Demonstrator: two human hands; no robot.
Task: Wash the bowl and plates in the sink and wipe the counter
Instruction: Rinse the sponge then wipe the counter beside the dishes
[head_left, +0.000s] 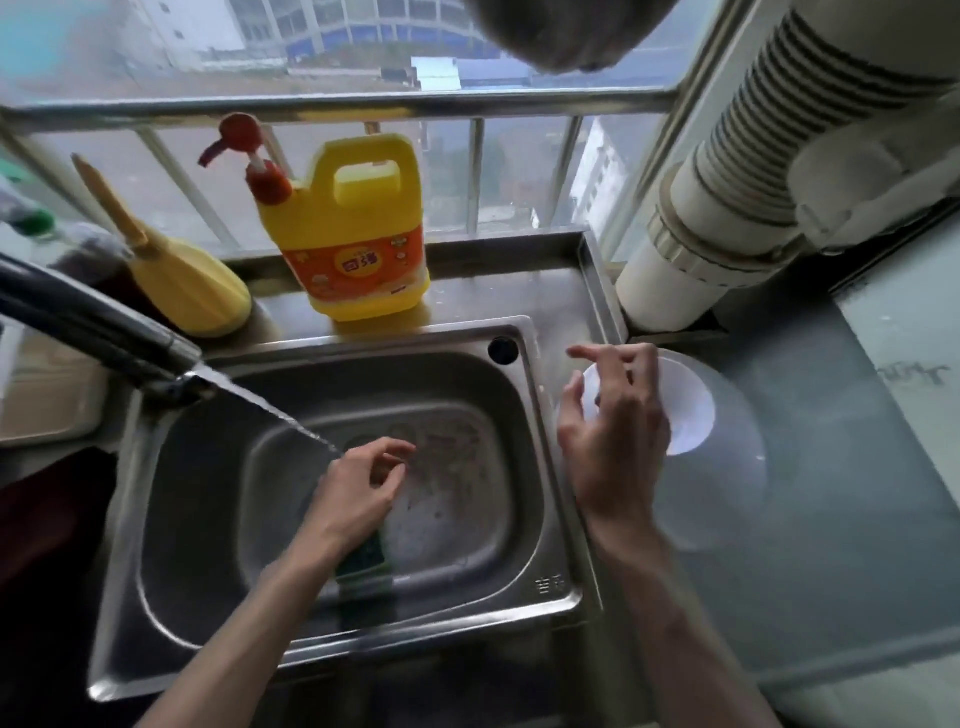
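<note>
A steel sink (540, 415) fills the middle, with water streaming from the dark faucet (104, 332) at the left. My left hand (358, 488) hovers over the basin under the stream, fingers loosely curled and holding nothing. Under its wrist a green sponge (366, 561) lies in the basin. My right hand (613, 431) hangs above the sink's right rim with relaxed fingers, empty. Behind it, on the grey counter (831, 493), stands a white bowl (691, 410) on top of a pale plate (727, 499).
A yellow detergent jug (358, 244) with a red pump stands on the ledge behind the sink, beside a yellow brush (182, 280). A large white pipe (717, 228) rises at the back right. A railed window runs behind.
</note>
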